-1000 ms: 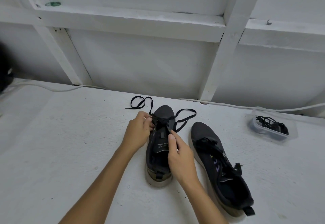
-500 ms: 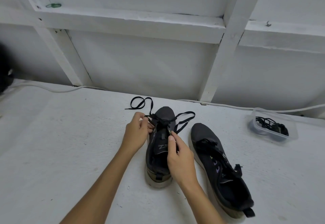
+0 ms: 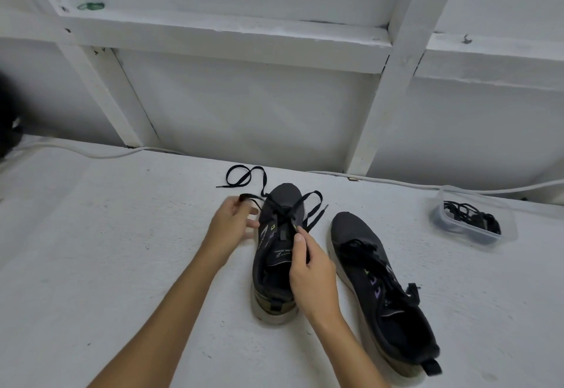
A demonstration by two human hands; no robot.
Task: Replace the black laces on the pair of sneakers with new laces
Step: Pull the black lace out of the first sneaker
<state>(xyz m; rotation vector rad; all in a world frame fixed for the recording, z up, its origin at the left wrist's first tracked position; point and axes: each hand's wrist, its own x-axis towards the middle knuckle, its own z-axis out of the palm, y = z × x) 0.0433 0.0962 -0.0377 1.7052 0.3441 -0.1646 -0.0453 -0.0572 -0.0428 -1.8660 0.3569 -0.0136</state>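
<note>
Pinching lace [image 3: 276, 206], L hand [image 3: 233, 223] & R hand [image 3: 311, 271] flank sneaker [image 3: 276, 265].

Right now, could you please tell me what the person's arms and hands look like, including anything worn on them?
Both forearms are bare as far as the frame shows: no sleeves, gloves or watch appear. The left hand and right hand carry no rings, bands or markings that I can see. The fingernails are short and unpainted. The arms enter from the bottom edge, so anything worn above the elbows is out of view.
</note>
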